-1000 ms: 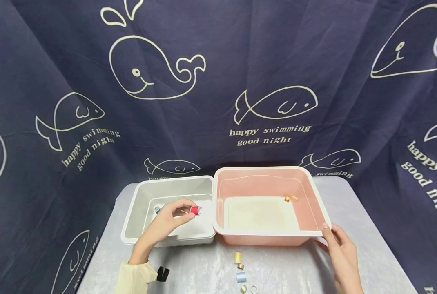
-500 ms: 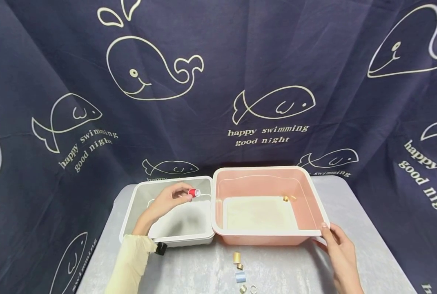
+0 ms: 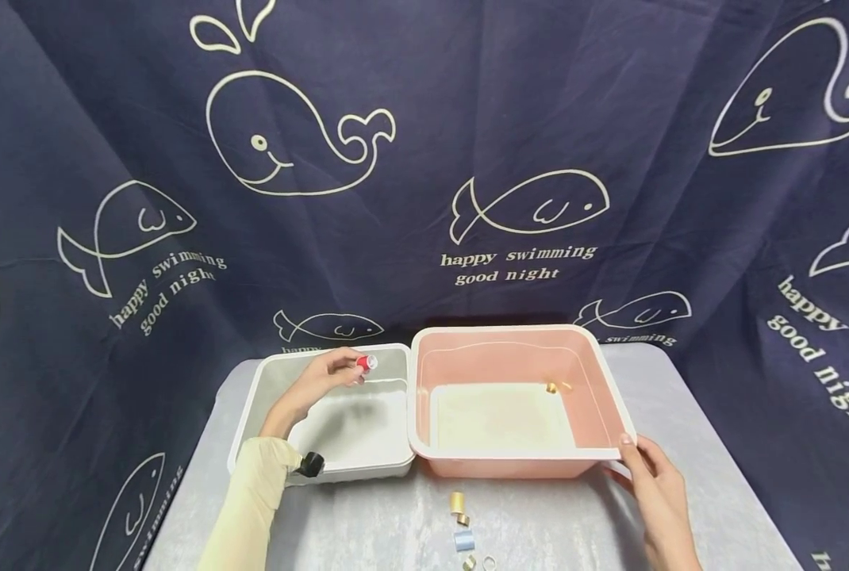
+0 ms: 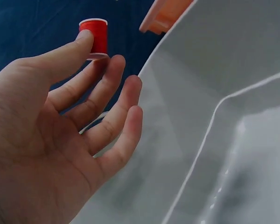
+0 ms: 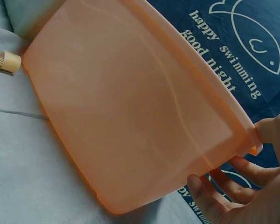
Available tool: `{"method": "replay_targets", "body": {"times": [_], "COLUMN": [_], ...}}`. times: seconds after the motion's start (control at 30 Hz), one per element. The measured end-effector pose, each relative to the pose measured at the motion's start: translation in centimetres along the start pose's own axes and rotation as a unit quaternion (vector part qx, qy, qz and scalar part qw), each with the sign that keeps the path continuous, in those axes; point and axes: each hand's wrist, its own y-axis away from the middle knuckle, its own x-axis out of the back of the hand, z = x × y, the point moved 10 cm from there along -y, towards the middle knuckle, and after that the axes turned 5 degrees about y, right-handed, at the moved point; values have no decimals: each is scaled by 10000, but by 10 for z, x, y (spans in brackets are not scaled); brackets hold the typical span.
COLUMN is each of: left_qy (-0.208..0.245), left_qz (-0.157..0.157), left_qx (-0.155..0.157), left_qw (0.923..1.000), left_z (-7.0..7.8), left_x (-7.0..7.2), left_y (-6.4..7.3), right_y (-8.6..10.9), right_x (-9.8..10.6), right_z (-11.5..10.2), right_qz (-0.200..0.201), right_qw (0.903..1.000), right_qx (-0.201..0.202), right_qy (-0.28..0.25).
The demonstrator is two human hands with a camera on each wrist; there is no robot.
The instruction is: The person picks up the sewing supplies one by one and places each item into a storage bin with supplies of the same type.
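Observation:
My left hand (image 3: 317,379) pinches a red thread spool (image 3: 366,362) between thumb and fingertips, above the back part of the grey bin (image 3: 367,465). In the left wrist view the spool (image 4: 101,38) stands upright, its white ends showing, and the other fingers are spread and lightly bent. At the front right corner of the pink bin (image 3: 510,468), my right hand (image 3: 658,488) grips the rim. The right wrist view shows the thumb over the rim and the fingers (image 5: 203,193) below it, near the side wall. Inside the pink bin lies a small gold ring (image 3: 551,388).
In front of the bins, a yellow thread spool (image 3: 456,502), a dimpled gold ring (image 3: 463,519), a light blue spool (image 3: 463,540), another gold ring (image 3: 470,562) and a silver ring (image 3: 489,563) lie on the table. A dark blue printed curtain (image 3: 367,262) hangs behind.
My left hand has moved up and back over the grey bin, carrying the red spool. A bluish spool seen in that bin earlier is out of sight now. The right hand keeps its grip.

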Motion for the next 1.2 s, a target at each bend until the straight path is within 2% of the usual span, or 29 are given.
{"method": "replay_targets", "body": {"times": [0.17, 0.33, 0.57, 0.67, 0.97, 1.2], "left_qy": [353, 284, -564, -691, -1268, -1917], "left_qz": [30, 110, 198, 258, 144, 123], "left_qx": [148, 260, 510, 568, 399, 199], "left_qw": [9993, 9992, 9969, 9957, 9910, 9812], "left_z": [-12, -21, -34, -38, -49, -43], "left_x": [8, 14, 17, 18, 17, 18], "left_y": [-4, -7, -8, -9, -12, -7], "right_y": [0, -1, -1, 0, 1, 0], "right_x": [1, 1, -2, -1, 2, 1], "right_z": [0, 0, -2, -2, 4, 5], "right_qz": [-33, -41, 5, 13, 87, 62], "right_qw": [9998, 9996, 9996, 9993, 9991, 9987], "right_qx": [112, 164, 182, 217, 92, 92], "right_qy": [-154, -214, -197, -310, -408, -503]}}
